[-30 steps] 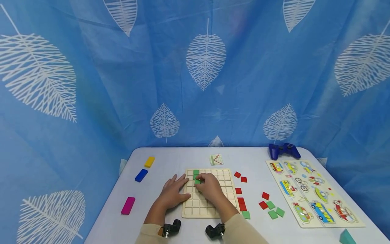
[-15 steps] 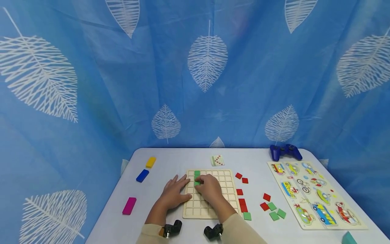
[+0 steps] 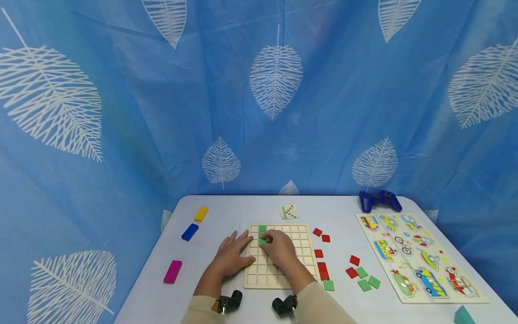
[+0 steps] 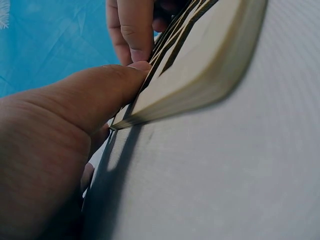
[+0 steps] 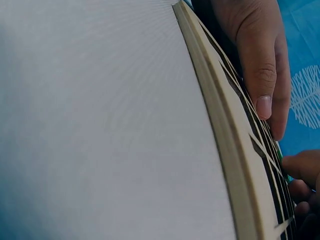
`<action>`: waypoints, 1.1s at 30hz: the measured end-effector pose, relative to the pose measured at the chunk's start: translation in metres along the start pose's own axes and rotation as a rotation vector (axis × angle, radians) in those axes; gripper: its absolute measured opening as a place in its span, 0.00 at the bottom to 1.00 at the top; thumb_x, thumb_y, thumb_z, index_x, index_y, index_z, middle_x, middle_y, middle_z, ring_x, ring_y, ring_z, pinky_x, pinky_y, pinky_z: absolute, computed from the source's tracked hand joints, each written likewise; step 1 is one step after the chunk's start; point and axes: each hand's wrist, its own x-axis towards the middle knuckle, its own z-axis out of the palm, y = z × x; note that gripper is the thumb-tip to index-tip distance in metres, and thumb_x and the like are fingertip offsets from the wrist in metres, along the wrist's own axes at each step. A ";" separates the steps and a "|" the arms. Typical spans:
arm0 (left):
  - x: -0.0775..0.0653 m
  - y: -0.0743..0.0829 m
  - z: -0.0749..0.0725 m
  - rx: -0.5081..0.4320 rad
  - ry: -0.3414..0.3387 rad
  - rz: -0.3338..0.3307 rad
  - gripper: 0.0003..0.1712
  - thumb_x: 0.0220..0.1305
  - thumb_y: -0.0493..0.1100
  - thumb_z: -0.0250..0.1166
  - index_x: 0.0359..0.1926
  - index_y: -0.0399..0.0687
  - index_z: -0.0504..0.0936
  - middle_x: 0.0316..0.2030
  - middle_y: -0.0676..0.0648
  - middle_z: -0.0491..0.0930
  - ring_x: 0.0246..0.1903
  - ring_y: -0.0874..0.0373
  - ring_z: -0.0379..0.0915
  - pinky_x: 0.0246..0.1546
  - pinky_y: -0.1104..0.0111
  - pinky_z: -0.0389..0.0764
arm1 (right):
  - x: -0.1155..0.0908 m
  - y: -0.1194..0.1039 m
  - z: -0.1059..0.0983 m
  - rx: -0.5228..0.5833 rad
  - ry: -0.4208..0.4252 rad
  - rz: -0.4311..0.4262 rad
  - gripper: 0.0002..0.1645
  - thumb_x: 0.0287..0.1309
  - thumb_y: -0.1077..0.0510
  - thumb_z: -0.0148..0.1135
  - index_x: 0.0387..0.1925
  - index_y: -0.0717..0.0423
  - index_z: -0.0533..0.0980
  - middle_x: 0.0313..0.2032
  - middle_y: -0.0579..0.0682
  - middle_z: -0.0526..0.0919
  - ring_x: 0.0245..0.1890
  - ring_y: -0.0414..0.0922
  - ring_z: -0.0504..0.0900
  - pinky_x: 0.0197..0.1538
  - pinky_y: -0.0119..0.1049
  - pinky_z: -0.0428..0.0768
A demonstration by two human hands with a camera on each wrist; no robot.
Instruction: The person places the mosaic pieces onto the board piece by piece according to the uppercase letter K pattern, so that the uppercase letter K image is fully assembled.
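A wooden grid board [image 3: 256, 282] lies in front of me. Green square tiles [image 3: 262, 228] fill a short run down its third column from the left. My right hand [image 3: 281, 249] bends over that column, thumb and index finger pinching the lowest green tile [image 3: 262, 242], which they partly cover. My left hand [image 3: 230, 257] rests along the board's left edge with fingers spread. Its thumb [image 4: 107, 85] lies on the rim in the left wrist view. From the right wrist, the right thumb [image 5: 300, 165] shows close over the grid, beside a sliver of green.
Red tiles [image 3: 322, 266] and green tiles [image 3: 364, 285] lie loose to the right. Behind the board is a small pattern card [image 3: 289, 211]. A picture puzzle [image 3: 421, 256] and a game controller [image 3: 379, 200] stand far right; pink [image 3: 172, 272], blue [image 3: 189, 232] and yellow blocks [image 3: 200, 214] lie left.
My right fingertips have shifted only slightly at the lowest green tile. The left hand keeps its place on the board edge, and the head view has drifted a little.
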 end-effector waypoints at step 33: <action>-0.003 0.002 0.004 -0.013 0.007 -0.034 0.43 0.63 0.61 0.73 0.77 0.62 0.70 0.81 0.54 0.58 0.83 0.42 0.39 0.80 0.38 0.43 | -0.069 0.049 -0.133 -0.122 0.008 0.022 0.12 0.60 0.58 0.76 0.44 0.49 0.83 0.41 0.42 0.82 0.44 0.42 0.79 0.49 0.41 0.84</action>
